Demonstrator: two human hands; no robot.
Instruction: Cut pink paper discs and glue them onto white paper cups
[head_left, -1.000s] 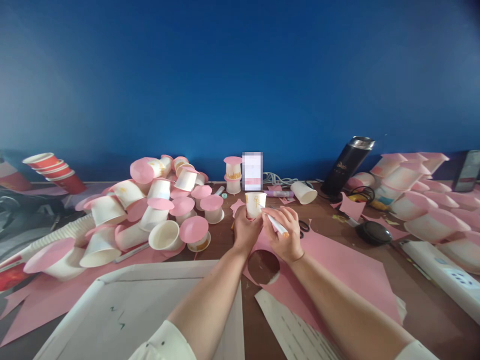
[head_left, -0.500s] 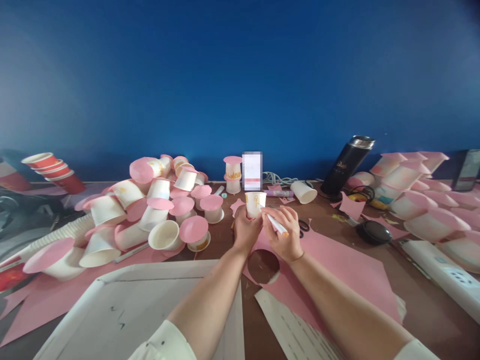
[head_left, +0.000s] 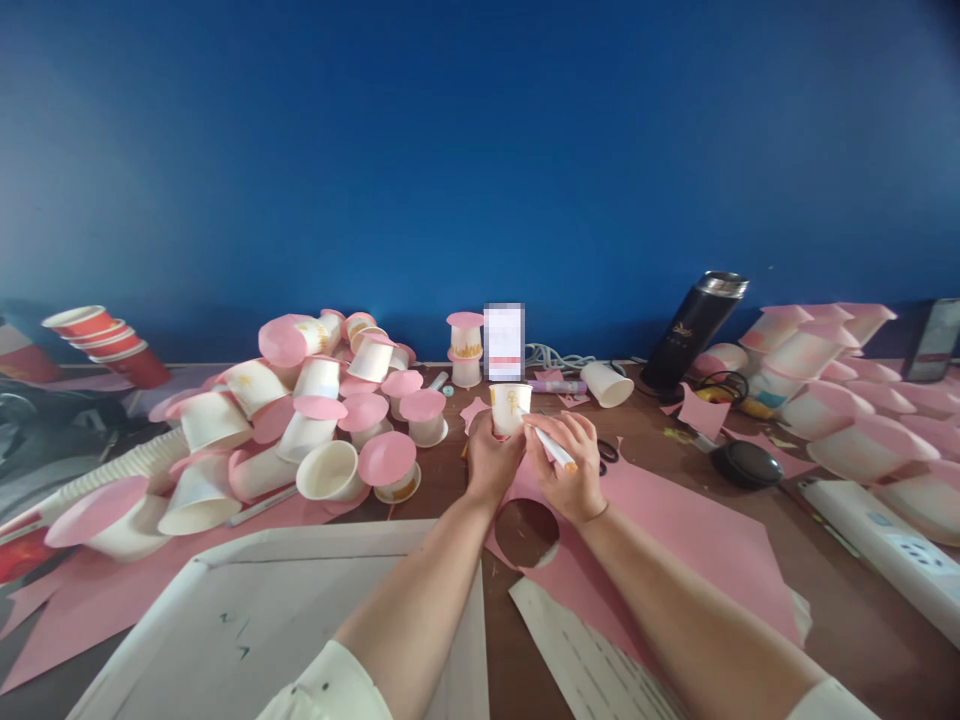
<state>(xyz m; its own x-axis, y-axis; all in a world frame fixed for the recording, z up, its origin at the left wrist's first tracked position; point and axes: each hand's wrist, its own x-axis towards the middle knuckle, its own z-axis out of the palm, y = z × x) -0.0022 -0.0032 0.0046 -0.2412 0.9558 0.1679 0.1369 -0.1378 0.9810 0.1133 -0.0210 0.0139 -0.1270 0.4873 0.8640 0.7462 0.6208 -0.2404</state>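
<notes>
Left hand [head_left: 495,466] is curled low round the upright paper cup [head_left: 510,404], screen [head_left: 504,342] just beyond it, while my right hand [head_left: 585,484] pinches the marker [head_left: 553,446] just right of the cup, long axis slanting up-left toward it, tip contact unclear.

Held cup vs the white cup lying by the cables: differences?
The held cup is upright; the lying cup is on its side. The held cup shows yellow-orange marks; the lying cup shows none on its visible side. The left hand grips the held cup; no hand touches the lying cup. Both are white.
</notes>
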